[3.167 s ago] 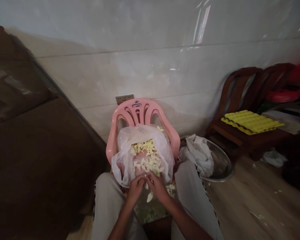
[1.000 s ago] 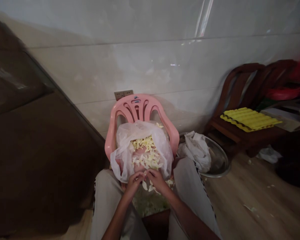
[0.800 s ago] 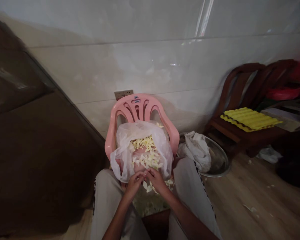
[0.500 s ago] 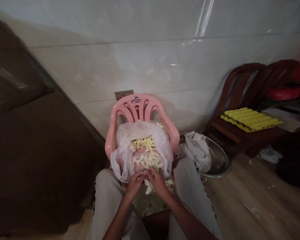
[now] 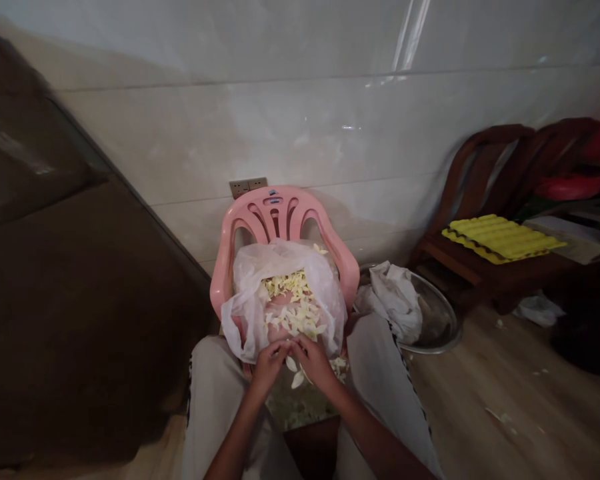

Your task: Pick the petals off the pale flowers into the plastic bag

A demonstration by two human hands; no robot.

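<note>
My left hand (image 5: 270, 363) and my right hand (image 5: 312, 363) meet fingertip to fingertip at the front edge of a pink plastic chair (image 5: 221, 243). Both are closed in a pinch. White petals of a flower (image 5: 297, 379) stick out below my right hand, which appears to hold it. Whatever is between my left fingertips is too small to make out. Just beyond the hands, an opened translucent plastic bag (image 5: 333, 300) lies on the chair seat. Pale yellow-white flowers (image 5: 300, 317) are spread in it, with a smaller-looking heap of yellowish pieces (image 5: 285, 285) behind them.
To the right, a metal basin (image 5: 443, 327) on the floor holds a crumpled white bag (image 5: 395, 300). Farther right, a yellow egg tray (image 5: 503, 238) rests on a wooden chair (image 5: 443, 250). A dark brown panel (image 5: 80, 320) stands at the left; a tiled wall (image 5: 190, 140) is behind.
The left fingertips have shifted slightly right, closer against the right ones. The petals under my right hand have turned a little. The bag and chair stay as they were.
</note>
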